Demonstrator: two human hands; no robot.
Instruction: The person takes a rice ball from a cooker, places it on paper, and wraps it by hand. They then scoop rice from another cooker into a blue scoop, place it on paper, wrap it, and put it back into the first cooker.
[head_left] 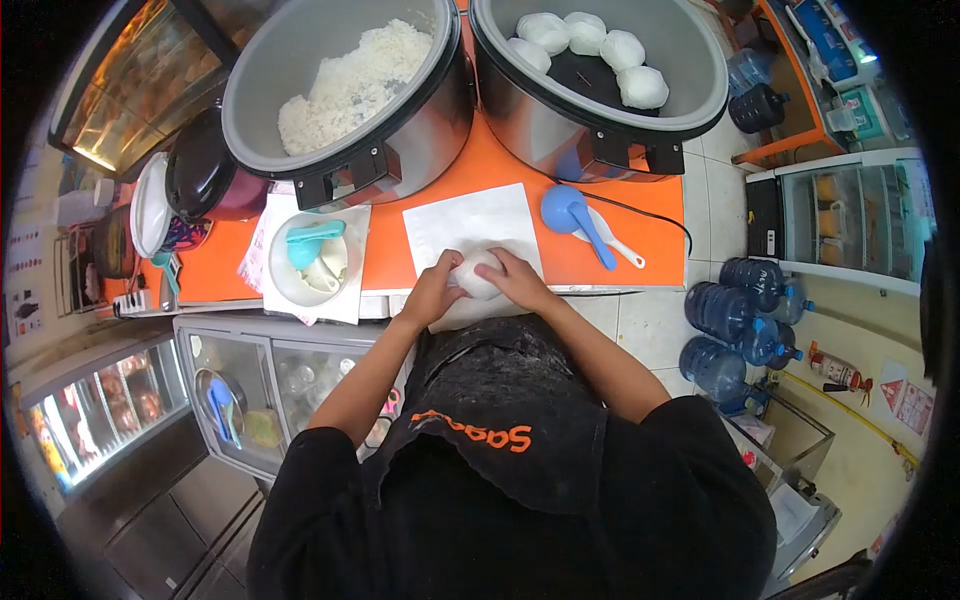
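Both my hands are wrapped around a white paper-wrapped rice bundle [478, 276] at the front edge of the orange counter. My left hand [435, 292] presses its left side with curled fingers. On the other side, my right hand [517, 281] grips it with the thumb on top. White paper sheets [468, 217] lie under and behind the bundle. Loose cooked rice [358, 88] is heaped in the left cooker [240, 110]. Several similar round wrapped bundles [622, 50] line the right cooker [715, 85].
Left of my hands, a white bowl [283, 283] holds a turquoise scoop [316, 240]. A blue scoop [570, 212] and a white spoon [622, 250] lie to the right. Dark lidded pot [205, 165] stands far left. Several water jugs [715, 310] stand on the right floor.
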